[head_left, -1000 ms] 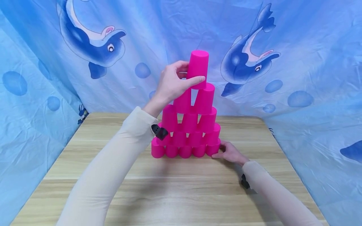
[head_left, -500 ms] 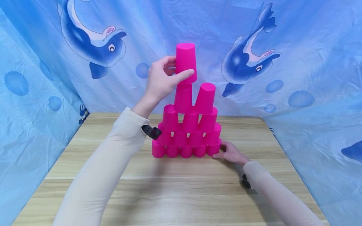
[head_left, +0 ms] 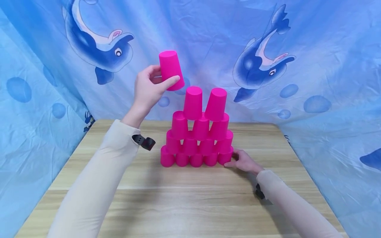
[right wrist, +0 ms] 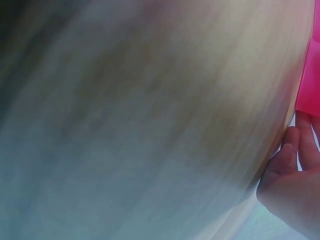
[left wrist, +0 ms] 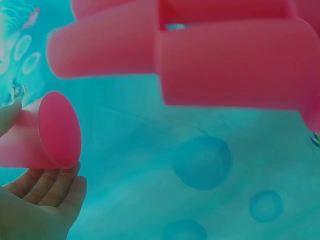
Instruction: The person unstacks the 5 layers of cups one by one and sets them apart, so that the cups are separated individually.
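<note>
In the head view, my left hand [head_left: 148,87] grips a pink cup [head_left: 171,69] from its left side, thumb in front. This cup is upside down and tilted, held in the air left of the pyramid's top. In the left wrist view, the held cup's open mouth [left wrist: 60,130] shows between thumb and fingers. The pyramid [head_left: 200,129] is made of several upside-down pink cups in rows, with two cups in its top row. At the base, my right hand [head_left: 245,162] touches the rightmost bottom cup [head_left: 225,157]; in the right wrist view, its fingers [right wrist: 305,130] look fairly straight.
The pyramid stands toward the back of a light wooden table [head_left: 190,205]. A blue curtain [head_left: 205,36] with printed dolphins hangs behind and at both sides. Dark straps with small devices [head_left: 144,141] sit on both wrists.
My left hand has lifted the cup off the area above the top row and carried it left, where it now tilts. My right hand stays at the base cup.
</note>
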Tool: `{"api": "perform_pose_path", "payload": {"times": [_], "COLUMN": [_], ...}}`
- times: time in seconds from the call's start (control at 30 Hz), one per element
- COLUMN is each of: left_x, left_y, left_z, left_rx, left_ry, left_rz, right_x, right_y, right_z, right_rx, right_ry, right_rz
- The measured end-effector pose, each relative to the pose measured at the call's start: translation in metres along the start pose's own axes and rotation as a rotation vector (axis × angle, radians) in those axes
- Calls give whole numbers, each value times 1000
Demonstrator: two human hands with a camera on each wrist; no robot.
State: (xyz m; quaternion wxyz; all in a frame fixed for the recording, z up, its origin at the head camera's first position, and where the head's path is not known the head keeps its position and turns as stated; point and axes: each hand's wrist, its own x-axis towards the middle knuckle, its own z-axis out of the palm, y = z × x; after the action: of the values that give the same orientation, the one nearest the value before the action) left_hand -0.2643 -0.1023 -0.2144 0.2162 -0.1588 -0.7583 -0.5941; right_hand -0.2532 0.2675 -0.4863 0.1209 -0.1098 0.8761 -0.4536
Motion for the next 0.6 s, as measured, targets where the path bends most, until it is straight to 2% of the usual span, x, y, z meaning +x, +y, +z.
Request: {"api": "perform_pose_path", "payload": {"times": [0.23,0.43,0.6], "left_x": [-7,-15,-30], "left_y": [-33,-78,-118], "left_z": [-15,-37,-62], "left_rx": [106,175,225], "left_ry": [28,85,112], "left_rz": [-74,-155,-283], "right_x": [0,0,0], "right_y": [2,1,-1], "right_z": [-2,-1,1], "right_rx": [-11,-16,-26], "right_ry": [21,20,19], "right_rz": [1,4,7]}}
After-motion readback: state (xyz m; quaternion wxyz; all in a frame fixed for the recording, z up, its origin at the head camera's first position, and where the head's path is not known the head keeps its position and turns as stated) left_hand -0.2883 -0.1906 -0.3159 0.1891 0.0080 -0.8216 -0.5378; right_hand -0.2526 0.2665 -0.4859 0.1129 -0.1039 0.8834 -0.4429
